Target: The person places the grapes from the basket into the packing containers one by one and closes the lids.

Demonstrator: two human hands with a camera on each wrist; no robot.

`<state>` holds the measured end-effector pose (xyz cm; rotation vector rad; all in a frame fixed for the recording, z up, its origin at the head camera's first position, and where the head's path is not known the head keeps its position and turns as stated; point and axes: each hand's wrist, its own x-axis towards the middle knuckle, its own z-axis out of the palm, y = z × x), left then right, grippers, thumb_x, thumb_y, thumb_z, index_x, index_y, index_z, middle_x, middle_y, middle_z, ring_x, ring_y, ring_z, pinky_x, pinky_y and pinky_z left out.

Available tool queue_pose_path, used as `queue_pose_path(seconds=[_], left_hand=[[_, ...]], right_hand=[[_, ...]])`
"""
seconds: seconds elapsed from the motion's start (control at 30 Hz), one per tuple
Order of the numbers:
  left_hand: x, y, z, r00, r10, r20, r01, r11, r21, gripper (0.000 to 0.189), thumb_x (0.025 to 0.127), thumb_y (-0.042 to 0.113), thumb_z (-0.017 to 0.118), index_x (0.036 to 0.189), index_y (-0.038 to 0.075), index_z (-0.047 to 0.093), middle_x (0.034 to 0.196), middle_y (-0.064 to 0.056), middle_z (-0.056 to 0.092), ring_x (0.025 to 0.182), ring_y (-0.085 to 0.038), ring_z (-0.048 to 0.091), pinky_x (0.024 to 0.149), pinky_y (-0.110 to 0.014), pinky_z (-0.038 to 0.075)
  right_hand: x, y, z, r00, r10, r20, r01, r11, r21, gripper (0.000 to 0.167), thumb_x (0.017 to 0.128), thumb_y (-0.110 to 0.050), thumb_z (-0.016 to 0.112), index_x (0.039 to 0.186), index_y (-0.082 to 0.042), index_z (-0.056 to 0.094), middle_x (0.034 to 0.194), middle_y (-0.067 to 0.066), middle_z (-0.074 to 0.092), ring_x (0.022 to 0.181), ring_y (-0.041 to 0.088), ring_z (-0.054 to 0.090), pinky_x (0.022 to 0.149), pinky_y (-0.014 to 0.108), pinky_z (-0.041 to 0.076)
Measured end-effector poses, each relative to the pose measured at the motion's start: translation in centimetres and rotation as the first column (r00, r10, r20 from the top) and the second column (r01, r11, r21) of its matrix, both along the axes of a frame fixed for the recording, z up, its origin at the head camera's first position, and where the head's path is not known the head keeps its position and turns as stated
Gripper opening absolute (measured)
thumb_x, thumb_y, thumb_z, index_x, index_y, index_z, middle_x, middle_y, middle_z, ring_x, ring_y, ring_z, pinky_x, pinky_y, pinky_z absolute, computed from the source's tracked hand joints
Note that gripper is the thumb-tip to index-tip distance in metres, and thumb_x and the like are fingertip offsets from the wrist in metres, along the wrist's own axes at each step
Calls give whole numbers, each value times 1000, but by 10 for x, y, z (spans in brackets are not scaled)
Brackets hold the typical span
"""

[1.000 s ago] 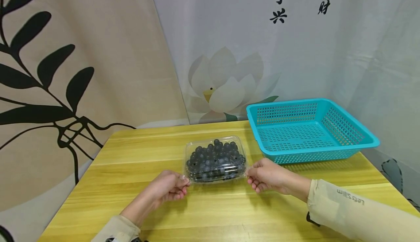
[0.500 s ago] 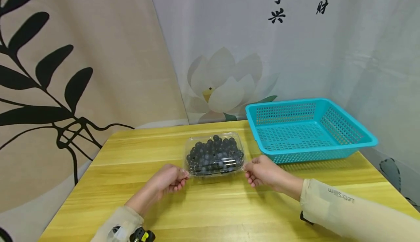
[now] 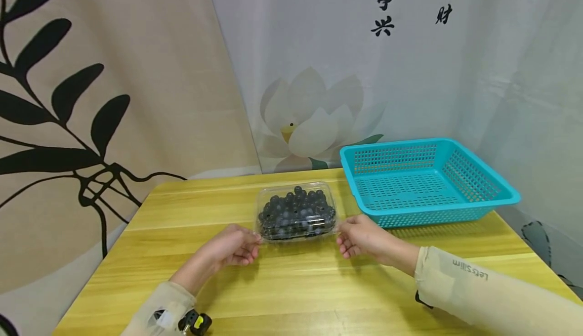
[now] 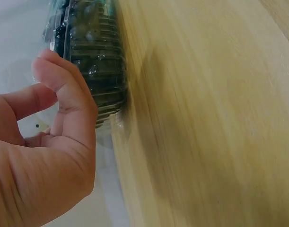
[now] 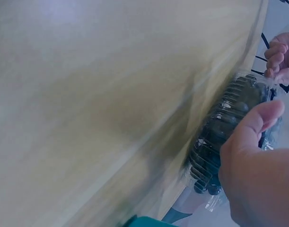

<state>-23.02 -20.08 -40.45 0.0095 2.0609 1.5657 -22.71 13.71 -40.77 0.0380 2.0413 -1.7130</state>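
Note:
A clear plastic clamshell box of dark round fruit, like grapes or blueberries (image 3: pixel 296 213), lies on the wooden table ahead of me, lid down. At its near left corner, my left hand (image 3: pixel 235 245) pinches the rim between thumb and fingers; the left wrist view shows this hand (image 4: pixel 64 123) beside the box's ribbed side (image 4: pixel 94 61). My right hand (image 3: pixel 364 239) holds the near right corner the same way. In the right wrist view its thumb (image 5: pixel 258 120) partly covers the box (image 5: pixel 215 130). The exact fingertip contact is hard to make out through the clear plastic.
A turquoise perforated basket (image 3: pixel 423 207) stands at the table's back right, with nothing in it. Bare wooden tabletop (image 3: pixel 300 295) lies between my forearms and to the left. A printed curtain (image 3: pixel 182 73) hangs just behind the table's far edge.
The box has moved slightly away from me, toward the back of the table, with both hands following at its near corners. The basket has not moved on the table.

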Motion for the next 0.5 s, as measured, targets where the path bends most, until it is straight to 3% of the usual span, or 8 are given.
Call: queue_pose_path(seconds=[0.13, 0.27, 0.4, 0.5], left_hand=[[0, -2, 0, 1000, -16, 2, 16, 1000, -10, 36, 110, 19, 52, 125, -11, 62, 77, -2, 68, 63, -9, 62, 61, -21, 57], [1, -4, 3, 999, -33, 6, 33, 999, -43, 42, 112, 21, 48, 134, -13, 59, 78, -4, 69, 63, -10, 63, 61, -22, 57], [4, -2, 16, 998, -56, -40, 48, 983, -177, 48, 113, 23, 48, 144, -13, 55, 79, -12, 73, 60, -14, 64, 59, -26, 57], [4, 1, 36, 986, -76, -148, 17, 930, -367, 50, 113, 27, 52, 145, -11, 56, 81, -16, 75, 57, -18, 66, 58, -32, 60]], right_hand=[[1, 0, 1, 999, 34, -8, -34, 999, 22, 32, 112, -12, 44, 128, 14, 56, 87, 12, 64, 67, 18, 62, 64, 30, 60], [2, 2, 13, 994, 89, -57, -80, 986, 146, 49, 112, -16, 48, 147, 19, 44, 93, 18, 71, 62, 19, 67, 62, 34, 64], [5, 4, 44, 967, 206, -150, -140, 923, 360, 63, 111, -19, 53, 159, 15, 32, 91, 17, 75, 57, 21, 72, 60, 38, 65], [6, 4, 70, 919, 301, -253, -144, 855, 498, 57, 109, -22, 56, 156, 8, 45, 91, 10, 76, 60, 20, 73, 63, 37, 64]])
